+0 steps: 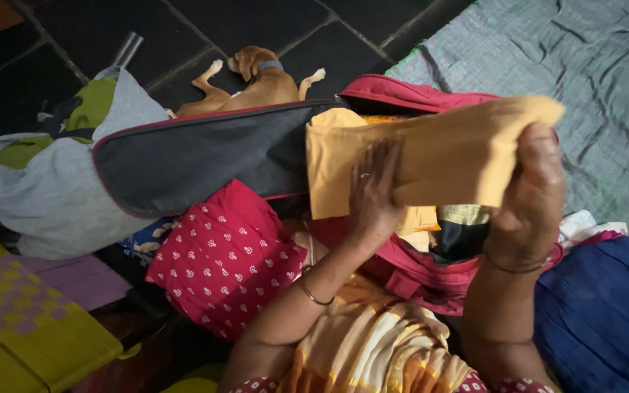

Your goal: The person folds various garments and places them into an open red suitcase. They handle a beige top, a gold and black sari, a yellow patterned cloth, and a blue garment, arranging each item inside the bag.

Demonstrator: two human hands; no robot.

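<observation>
dark tiled floor [111, 22] (dog [256, 80] lying there), grey quilt [591, 80], dim light

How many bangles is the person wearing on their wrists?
2: one thin bangle on the left wrist, below the left hand, and one bangle on the right wrist, under the right hand. Both hands hold the yellow cloth.
</observation>
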